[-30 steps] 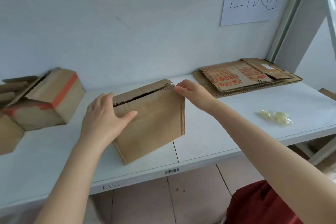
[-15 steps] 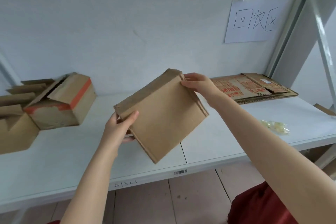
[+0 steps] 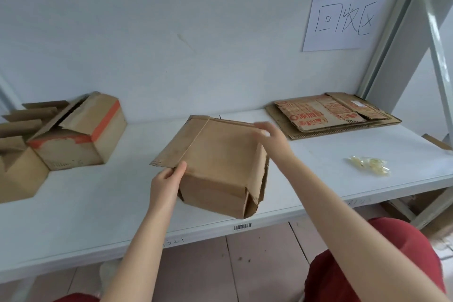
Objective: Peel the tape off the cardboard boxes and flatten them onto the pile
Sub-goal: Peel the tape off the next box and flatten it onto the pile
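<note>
White shelf [image 3: 318, 169] | left hand [image 3: 164, 185] pinches cardboard box [image 3: 220, 162] | right hand [image 3: 272, 142] blurred, grip unclear

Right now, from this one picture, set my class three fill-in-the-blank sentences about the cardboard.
The taped box on the left bears a stripe of ____ tape.
The flattened pile lies to the ____ of the plain box.
The paper sign hangs on the ____.
Missing words: orange, right, wall.

The right hand [image 3: 270, 141] is motion-blurred; the leftmost box [image 3: 17, 171] is cropped.
</note>
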